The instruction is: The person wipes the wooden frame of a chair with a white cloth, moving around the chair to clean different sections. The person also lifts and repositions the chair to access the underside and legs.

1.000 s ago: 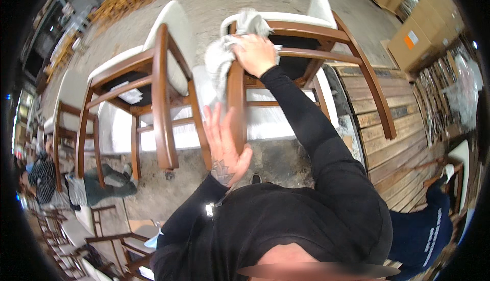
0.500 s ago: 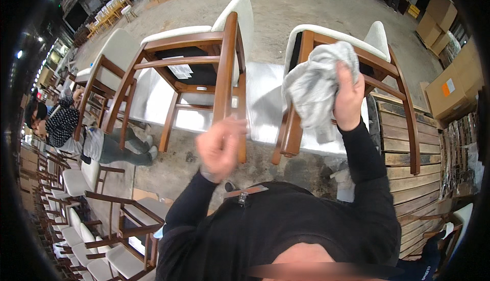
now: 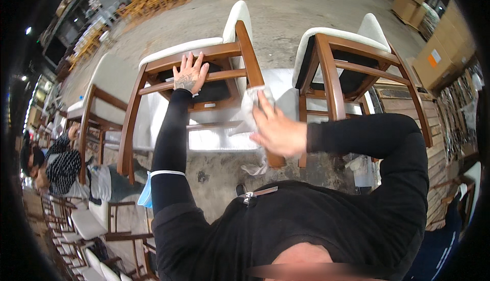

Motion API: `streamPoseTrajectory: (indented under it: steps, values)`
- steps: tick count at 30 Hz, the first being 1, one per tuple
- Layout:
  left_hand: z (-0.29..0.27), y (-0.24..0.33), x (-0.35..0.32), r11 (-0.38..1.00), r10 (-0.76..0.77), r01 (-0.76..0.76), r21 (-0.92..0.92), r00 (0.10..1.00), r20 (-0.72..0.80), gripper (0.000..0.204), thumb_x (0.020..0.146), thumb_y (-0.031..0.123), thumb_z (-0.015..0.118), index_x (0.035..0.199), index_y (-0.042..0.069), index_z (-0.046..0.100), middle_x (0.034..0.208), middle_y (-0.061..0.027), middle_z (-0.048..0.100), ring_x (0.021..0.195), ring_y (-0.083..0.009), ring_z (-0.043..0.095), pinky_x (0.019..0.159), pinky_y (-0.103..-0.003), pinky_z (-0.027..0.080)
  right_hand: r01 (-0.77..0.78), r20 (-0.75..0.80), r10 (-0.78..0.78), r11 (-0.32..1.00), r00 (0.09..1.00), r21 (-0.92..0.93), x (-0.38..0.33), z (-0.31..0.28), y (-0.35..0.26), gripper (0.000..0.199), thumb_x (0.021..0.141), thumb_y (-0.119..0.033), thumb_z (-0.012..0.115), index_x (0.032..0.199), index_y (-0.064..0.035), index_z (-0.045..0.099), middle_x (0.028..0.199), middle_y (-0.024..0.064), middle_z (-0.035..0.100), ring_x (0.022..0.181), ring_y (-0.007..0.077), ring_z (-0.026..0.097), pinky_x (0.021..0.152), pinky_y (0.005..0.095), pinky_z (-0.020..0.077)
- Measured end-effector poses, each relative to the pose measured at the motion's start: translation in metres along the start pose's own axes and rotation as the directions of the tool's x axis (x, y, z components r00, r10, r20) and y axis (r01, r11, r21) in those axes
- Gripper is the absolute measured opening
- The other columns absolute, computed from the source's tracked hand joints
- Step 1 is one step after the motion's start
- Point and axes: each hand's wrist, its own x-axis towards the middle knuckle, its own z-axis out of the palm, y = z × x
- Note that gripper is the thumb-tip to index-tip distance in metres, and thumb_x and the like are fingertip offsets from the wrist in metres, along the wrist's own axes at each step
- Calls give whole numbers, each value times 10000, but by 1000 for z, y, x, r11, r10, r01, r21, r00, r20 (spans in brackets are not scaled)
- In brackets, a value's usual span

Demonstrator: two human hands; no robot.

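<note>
A brown wooden chair (image 3: 191, 50) with a white padded seat lies tipped before me on a bench, its dark underside toward me. My left hand (image 3: 190, 74) is spread flat, palm against the seat's front frame rail. On the chair's right-hand leg, my right hand (image 3: 279, 127) presses a whitish cloth (image 3: 250, 111) against the wood, fingers extended over it. Part of the cloth hangs below, beside the leg's lower end. A second chair (image 3: 352, 51) of the same kind lies tipped to the right, touched by neither hand.
The bench has a shiny white cover (image 3: 214, 140). At the left, another person (image 3: 66, 163) is beside a further chair (image 3: 102, 97). Wooden pallets (image 3: 400, 108) and cardboard boxes (image 3: 444, 51) stand at the right. A blue mask (image 3: 146, 193) hangs from my left upper arm.
The left hand has moved up onto the chair's frame rail. My right hand has brought the cloth from the right chair over to the nearer chair's right leg. The view has shifted slightly.
</note>
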Motion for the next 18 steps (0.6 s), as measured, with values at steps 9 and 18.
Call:
streamPoseTrajectory:
  steps: [9, 18]
  values:
    - [21, -2, -2, 996, 55, -59, -67, 997, -55, 610, 988, 465, 388, 1553, 235, 401, 1609, -180, 339, 1496, -375, 292, 1149, -661, 240, -644, -364, 600, 765, 712, 1, 280, -47, 138, 855, 950, -644, 465, 1488, 15, 385, 1525, 325, 346, 1330, 466, 495, 1084, 525, 430]
    - [35, -2, 0, 993, 34, -58, -105, 975, -221, 607, 930, 421, 434, 1501, 220, 489, 1563, -174, 422, 1460, -382, 363, 1087, -708, 293, -426, -371, 511, 857, 776, 289, 125, 2, 93, 543, 1049, -431, 451, 1314, 36, 533, 1191, 304, 641, 1169, 426, 598, 1001, 412, 461]
